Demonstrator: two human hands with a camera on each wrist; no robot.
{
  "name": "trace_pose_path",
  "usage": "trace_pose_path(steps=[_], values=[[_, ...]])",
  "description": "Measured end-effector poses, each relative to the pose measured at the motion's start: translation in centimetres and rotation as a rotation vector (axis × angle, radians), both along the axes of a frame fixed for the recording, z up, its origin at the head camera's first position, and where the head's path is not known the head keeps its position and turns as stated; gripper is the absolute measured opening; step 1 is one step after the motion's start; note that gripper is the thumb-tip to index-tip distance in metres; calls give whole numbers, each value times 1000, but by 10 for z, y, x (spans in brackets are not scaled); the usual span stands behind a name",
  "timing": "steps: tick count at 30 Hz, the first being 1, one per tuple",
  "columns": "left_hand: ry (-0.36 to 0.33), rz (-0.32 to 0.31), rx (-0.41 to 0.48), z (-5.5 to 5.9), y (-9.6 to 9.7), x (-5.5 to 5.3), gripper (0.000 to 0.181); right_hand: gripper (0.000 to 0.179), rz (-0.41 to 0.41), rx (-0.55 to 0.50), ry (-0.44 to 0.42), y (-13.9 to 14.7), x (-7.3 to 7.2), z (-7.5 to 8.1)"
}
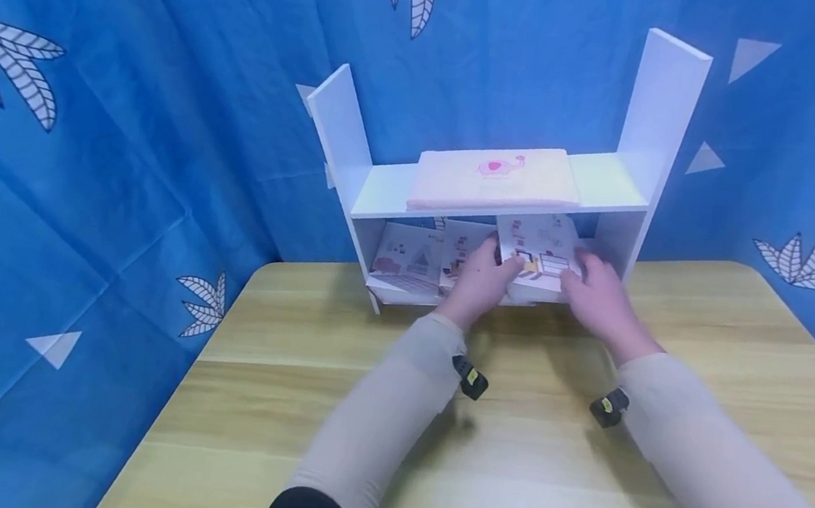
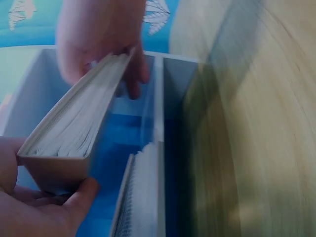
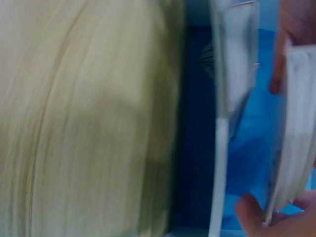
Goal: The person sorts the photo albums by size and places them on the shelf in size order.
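Note:
Between them my two hands hold a thick book (image 1: 540, 248) with a printed cover, tilted over the right part of the lower shelf. My left hand (image 1: 483, 279) pinches its left side, thumb on the cover. On the right side my right hand (image 1: 602, 297) grips the other edge. The left wrist view shows the page block (image 2: 74, 123) between the left hand (image 2: 44, 210) below and the right hand above. Two more printed books stand left of it in the lower compartment, one at the far left (image 1: 407, 258) and one beside the left hand (image 1: 463, 248).
A white two-tier shelf (image 1: 615, 181) with tall side panels stands at the back of the wooden table (image 1: 504, 466). A pale pink item with an elephant picture (image 1: 495, 180) lies on its upper board. Blue patterned curtain (image 1: 169, 93) hangs behind and at the sides.

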State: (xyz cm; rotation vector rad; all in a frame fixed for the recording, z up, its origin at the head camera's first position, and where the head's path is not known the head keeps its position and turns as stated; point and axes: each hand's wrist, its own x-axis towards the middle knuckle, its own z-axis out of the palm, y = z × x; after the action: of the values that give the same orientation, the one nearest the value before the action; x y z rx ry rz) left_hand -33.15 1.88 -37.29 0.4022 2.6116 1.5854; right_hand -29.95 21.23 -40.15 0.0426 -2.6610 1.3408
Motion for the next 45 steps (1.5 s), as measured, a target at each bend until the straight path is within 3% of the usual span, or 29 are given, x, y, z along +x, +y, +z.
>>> trace_pose_path(steps=[5,10,19,24,29,33,37,41,45], values=[[85,33,-48,-7,18,-10,49,64,-17,79,83,-2,-12,-8],[106,84,-107,-16,28,-19,60,62,-42,95,117,-3,-18,-13],[122,121,-330,-30,19,-24,59,58,-30,300,100,-12,-19,-32],[153,130,-388,-34,20,-27,58,49,-15,426,227,-10,-24,-34],[185,124,-375,-36,23,-26,58,41,16,495,333,-3,-28,-30],[215,89,-377,-41,23,-24,56,41,41,505,285,6,-30,-29],[297,30,-483,-46,22,-20,49,41,31,502,239,16,-30,-32],[382,26,-544,-46,22,-19,45,43,42,467,209,18,-32,-30],[413,36,-560,-45,22,-22,42,47,44,416,163,15,-33,-29]])
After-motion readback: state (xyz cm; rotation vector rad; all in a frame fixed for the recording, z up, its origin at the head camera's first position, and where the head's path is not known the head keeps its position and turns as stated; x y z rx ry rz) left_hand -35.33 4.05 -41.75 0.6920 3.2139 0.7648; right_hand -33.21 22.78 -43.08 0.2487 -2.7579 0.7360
